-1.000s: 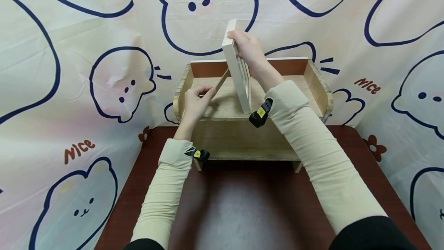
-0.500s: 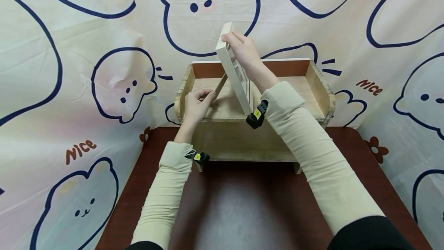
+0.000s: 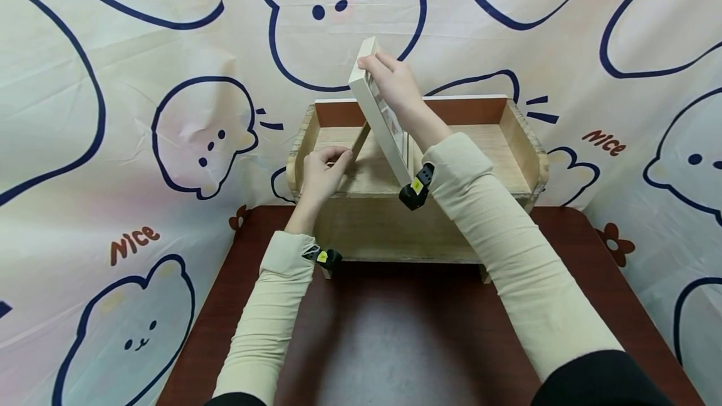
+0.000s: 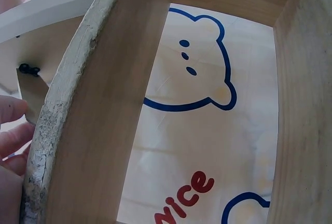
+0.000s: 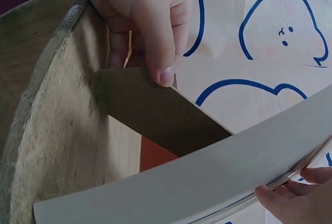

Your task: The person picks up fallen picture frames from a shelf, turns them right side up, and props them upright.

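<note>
A white picture frame (image 3: 379, 123) leans on the top of a wooden shelf unit (image 3: 395, 227), tilted to the left. My right hand (image 3: 397, 86) grips its upper edge; in the right wrist view, the fingertips (image 5: 280, 195) lie on that edge. Behind the frame a brown flat stand leg (image 5: 155, 107) sticks out. My left hand (image 3: 323, 174) pinches the leg's free end between thumb (image 5: 165, 73) and fingers. A small black hinge (image 4: 29, 69) joins leg and back in the left wrist view. The frame's front is mostly hidden by my right hand.
Raised wooden sides (image 3: 521, 149) and a reddish-brown back strip (image 3: 468, 109) border the shelf top. The unit stands on a dark red-brown table (image 3: 395, 343). A cartoon-printed cloth (image 3: 214, 49) hangs close behind and on both sides.
The frame's top has tipped left and slightly down with my right hand. My left hand keeps its pinch on the stand leg and has shifted only slightly.
</note>
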A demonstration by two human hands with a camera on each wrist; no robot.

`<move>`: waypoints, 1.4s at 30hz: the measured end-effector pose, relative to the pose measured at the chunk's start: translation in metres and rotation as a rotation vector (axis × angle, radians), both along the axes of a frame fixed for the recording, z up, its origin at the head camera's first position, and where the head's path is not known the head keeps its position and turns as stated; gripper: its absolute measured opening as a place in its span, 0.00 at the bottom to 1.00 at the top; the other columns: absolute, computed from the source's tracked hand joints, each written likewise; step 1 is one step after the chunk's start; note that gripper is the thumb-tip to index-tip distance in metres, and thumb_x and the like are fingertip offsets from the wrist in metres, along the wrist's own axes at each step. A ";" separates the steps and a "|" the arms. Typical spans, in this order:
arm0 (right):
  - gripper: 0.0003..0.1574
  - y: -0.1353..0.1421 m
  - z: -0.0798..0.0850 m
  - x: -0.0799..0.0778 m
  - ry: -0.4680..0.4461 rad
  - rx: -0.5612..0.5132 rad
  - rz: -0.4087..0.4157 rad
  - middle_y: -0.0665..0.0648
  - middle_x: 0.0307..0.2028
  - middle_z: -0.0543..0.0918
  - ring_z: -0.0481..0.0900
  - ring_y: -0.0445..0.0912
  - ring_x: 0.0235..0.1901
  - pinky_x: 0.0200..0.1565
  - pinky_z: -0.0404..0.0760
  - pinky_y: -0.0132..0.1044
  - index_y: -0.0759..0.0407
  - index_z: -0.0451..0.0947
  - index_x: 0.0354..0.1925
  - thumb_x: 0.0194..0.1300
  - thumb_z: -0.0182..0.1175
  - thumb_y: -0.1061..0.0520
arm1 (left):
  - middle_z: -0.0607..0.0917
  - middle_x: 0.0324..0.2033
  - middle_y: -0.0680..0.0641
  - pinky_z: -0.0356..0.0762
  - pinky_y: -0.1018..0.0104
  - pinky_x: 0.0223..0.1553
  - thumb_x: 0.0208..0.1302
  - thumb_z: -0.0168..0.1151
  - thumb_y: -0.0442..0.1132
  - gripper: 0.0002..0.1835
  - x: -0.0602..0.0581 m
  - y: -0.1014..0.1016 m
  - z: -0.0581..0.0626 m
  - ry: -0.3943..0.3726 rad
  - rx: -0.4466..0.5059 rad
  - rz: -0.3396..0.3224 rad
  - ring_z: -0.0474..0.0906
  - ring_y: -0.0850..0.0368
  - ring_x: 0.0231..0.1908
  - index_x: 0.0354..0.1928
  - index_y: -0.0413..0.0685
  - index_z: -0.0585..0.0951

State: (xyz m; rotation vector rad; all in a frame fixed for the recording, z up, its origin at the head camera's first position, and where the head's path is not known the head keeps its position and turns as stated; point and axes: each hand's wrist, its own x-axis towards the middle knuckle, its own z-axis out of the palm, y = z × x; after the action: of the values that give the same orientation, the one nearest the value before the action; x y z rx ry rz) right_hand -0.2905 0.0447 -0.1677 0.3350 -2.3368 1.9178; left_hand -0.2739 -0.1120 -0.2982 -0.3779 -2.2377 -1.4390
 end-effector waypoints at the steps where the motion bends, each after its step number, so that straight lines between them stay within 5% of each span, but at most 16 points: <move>1: 0.24 0.000 0.000 0.000 0.004 0.004 0.000 0.49 0.52 0.73 0.68 0.42 0.47 0.44 0.69 0.34 0.47 0.73 0.55 0.63 0.49 0.43 | 0.84 0.29 0.38 0.75 0.71 0.34 0.60 0.59 0.35 0.10 0.001 0.000 0.000 0.003 -0.005 0.000 0.79 0.53 0.31 0.33 0.34 0.84; 6: 0.22 -0.002 -0.001 -0.001 0.033 0.030 -0.002 0.49 0.50 0.73 0.68 0.41 0.47 0.44 0.69 0.33 0.48 0.74 0.52 0.64 0.48 0.43 | 0.84 0.29 0.38 0.77 0.65 0.37 0.60 0.59 0.35 0.10 0.002 -0.002 0.001 0.017 -0.012 -0.007 0.80 0.50 0.33 0.33 0.33 0.84; 12: 0.30 0.000 0.000 -0.005 0.009 0.007 -0.018 0.47 0.58 0.71 0.66 0.40 0.56 0.55 0.65 0.32 0.48 0.70 0.61 0.66 0.46 0.38 | 0.84 0.29 0.39 0.77 0.64 0.38 0.60 0.58 0.35 0.10 0.003 -0.004 0.001 0.011 -0.008 -0.004 0.79 0.51 0.33 0.34 0.34 0.84; 17: 0.28 0.006 0.002 -0.011 -0.010 -0.004 -0.079 0.49 0.59 0.71 0.67 0.40 0.56 0.55 0.66 0.30 0.51 0.68 0.62 0.67 0.49 0.44 | 0.84 0.32 0.39 0.77 0.68 0.37 0.60 0.59 0.33 0.09 0.005 -0.003 0.001 0.053 0.047 0.004 0.80 0.52 0.34 0.36 0.33 0.82; 25: 0.30 0.016 -0.002 -0.020 -0.084 0.043 -0.154 0.53 0.60 0.69 0.67 0.42 0.57 0.55 0.68 0.31 0.57 0.65 0.63 0.65 0.54 0.49 | 0.80 0.30 0.30 0.74 0.65 0.34 0.56 0.58 0.24 0.09 0.046 0.018 0.032 0.207 0.168 0.018 0.77 0.41 0.33 0.38 0.23 0.76; 31: 0.31 0.020 -0.004 -0.026 -0.097 0.072 -0.151 0.53 0.60 0.69 0.66 0.42 0.57 0.56 0.68 0.32 0.58 0.66 0.62 0.64 0.55 0.48 | 0.79 0.30 0.32 0.74 0.66 0.32 0.53 0.61 0.26 0.15 0.037 0.027 0.028 0.269 0.230 -0.040 0.76 0.45 0.32 0.43 0.26 0.74; 42: 0.27 0.019 -0.012 -0.032 -0.075 0.087 -0.122 0.57 0.53 0.74 0.71 0.45 0.51 0.52 0.72 0.34 0.61 0.72 0.56 0.65 0.54 0.47 | 0.82 0.32 0.37 0.78 0.57 0.33 0.55 0.64 0.36 0.18 0.036 0.047 0.036 0.209 0.206 -0.097 0.78 0.52 0.33 0.44 0.31 0.75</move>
State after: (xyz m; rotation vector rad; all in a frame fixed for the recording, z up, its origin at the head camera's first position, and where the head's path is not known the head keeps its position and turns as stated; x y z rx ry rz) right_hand -0.3229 0.0640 -0.1797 0.1254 -2.4314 1.8078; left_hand -0.2379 -0.0654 -0.2625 -0.5476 -1.9104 -1.5838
